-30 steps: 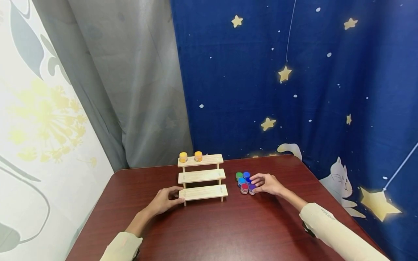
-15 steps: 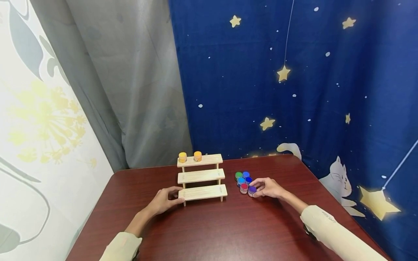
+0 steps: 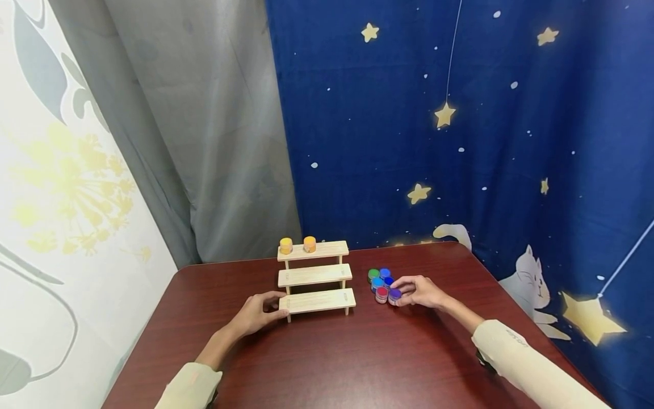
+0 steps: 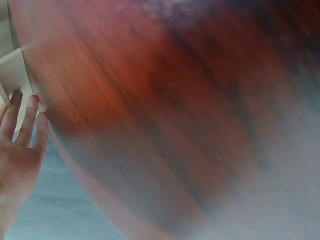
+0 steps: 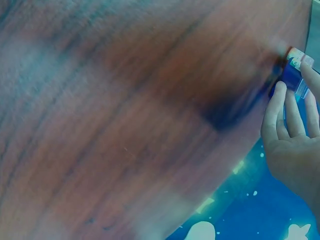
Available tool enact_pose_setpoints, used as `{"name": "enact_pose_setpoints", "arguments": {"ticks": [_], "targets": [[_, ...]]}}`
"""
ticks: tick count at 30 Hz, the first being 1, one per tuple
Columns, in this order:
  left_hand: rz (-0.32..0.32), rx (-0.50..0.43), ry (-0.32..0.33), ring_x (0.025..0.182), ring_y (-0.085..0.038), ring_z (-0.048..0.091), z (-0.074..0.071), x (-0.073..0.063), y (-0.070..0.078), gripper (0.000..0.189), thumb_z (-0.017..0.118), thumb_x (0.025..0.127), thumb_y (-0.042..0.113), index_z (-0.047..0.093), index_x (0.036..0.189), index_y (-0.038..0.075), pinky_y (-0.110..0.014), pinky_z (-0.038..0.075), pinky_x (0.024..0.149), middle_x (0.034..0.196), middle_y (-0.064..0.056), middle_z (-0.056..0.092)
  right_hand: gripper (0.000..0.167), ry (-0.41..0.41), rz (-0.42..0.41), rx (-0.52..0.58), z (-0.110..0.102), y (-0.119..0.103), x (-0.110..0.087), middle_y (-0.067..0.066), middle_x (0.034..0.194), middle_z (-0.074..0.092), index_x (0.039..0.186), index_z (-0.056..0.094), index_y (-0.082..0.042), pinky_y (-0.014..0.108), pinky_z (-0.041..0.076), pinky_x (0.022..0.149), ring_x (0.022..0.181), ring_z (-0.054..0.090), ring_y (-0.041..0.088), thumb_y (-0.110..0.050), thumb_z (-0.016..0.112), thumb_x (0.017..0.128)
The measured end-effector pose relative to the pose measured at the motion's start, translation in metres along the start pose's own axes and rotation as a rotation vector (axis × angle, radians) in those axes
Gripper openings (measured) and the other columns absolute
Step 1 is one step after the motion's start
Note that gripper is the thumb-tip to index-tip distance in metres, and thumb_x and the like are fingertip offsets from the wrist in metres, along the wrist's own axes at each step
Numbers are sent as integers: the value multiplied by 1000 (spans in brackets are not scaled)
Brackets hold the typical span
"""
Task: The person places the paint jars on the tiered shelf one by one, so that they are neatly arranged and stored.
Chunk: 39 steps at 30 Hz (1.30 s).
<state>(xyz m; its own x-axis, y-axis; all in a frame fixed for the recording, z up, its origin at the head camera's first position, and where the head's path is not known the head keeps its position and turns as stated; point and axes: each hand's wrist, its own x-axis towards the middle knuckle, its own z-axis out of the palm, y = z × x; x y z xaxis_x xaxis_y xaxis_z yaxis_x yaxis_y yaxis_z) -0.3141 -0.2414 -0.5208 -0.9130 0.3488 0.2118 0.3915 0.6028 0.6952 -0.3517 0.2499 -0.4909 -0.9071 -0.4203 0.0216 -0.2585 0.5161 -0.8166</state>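
A three-step wooden display stand [image 3: 315,276] stands on the table. My left hand [image 3: 257,314] holds the left end of its lowest step, thumb in front and the other fingers behind; the left wrist view shows fingertips against the wood. Right of the stand sits a cluster of small paint jars. At its near right, my right hand [image 3: 423,292] pinches the purple jar [image 3: 394,295] between thumb and fingers. Close by are a red jar [image 3: 381,294], a light blue jar [image 3: 377,283], a dark blue jar [image 3: 389,282], a green jar [image 3: 374,275] and another blue jar [image 3: 385,274].
On the top step stand a yellow jar [image 3: 286,245] and an orange jar [image 3: 309,244]. The dark red wooden table [image 3: 327,358] reaches back to a grey curtain [image 3: 240,142] and a blue star-patterned curtain [image 3: 373,142].
My right hand has closed in on the purple jar, which shifted slightly toward me and then back beside the red one. The left hand stays on the stand.
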Motion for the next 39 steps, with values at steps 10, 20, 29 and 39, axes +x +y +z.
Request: {"name": "enact_pose_setpoints", "arguments": {"ticks": [10,20,29,39], "targets": [[0,12,9,92,-14,68,-2,0,-3,47,85,89,34,71,129,13,-36,56,80,103,1,74,43,15,-12,-22,-13,-20,14,20,115,74,126,71,0,45,59,70,102,70,29,-13,86,87],[-4,9,7,92,-15,69,-1,-1,-2,47,84,90,34,70,130,13,-38,56,81,104,0,74,43,5,-70,-42,-16,-40,28,21,115,75,127,71,0,39,59,70,102,72,29,-13,85,88],[0,3,2,94,-18,69,0,0,0,48,84,90,33,70,131,12,-41,57,82,104,0,74,45,8,-100,-71,-15,-53,41,22,115,74,128,71,0,50,60,78,108,71,36,-14,85,88],[-2,10,9,97,-19,70,0,-1,-1,48,84,90,34,70,130,12,-41,56,84,107,0,74,42,11,-117,-123,-9,-66,52,19,120,74,128,73,-5,48,58,92,115,70,38,-18,84,90]]}}
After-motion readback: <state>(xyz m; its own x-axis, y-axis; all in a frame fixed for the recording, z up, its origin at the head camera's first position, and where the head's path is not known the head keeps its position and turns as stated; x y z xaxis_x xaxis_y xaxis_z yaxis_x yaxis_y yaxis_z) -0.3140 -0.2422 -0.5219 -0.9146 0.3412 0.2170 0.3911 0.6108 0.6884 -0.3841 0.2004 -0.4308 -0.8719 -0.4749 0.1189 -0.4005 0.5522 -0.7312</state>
